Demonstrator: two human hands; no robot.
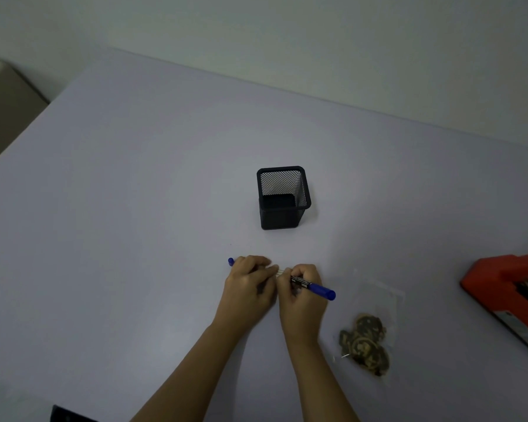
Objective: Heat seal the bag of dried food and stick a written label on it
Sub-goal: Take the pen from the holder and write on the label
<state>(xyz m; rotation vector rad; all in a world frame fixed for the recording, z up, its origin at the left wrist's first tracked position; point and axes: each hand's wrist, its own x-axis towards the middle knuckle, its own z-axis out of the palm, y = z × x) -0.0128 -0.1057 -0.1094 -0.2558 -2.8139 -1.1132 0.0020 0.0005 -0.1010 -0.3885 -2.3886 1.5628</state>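
Right-hand grip (pixel 299 296) is curling closed around one black marker (pixel 314 288), whose blue end is pointing right. The left-hand grip (pixel 250 284) is closing over a blue cap (pixel 230 261), which is peeking out past the knuckles. Both hands are meeting knuckle to knuckle near the middle of the counter (pixel 134 208). White print is running along the marker's barrel, too small to read. One clear bag (pixel 375 306) is lying flat just right of the right forearm, with dark dried food slices (pixel 365 345) bunching at its near end. One red heat sealer (pixel 500 284) is running off the right edge of view, well apart from the bag. One black mesh pen holder (pixel 282 199) is standing upright beyond the hands. Open counter is stretching left and far back to the wall edge. One black object (pixel 64 415) is showing at the near-left edge, too cropped to identify.
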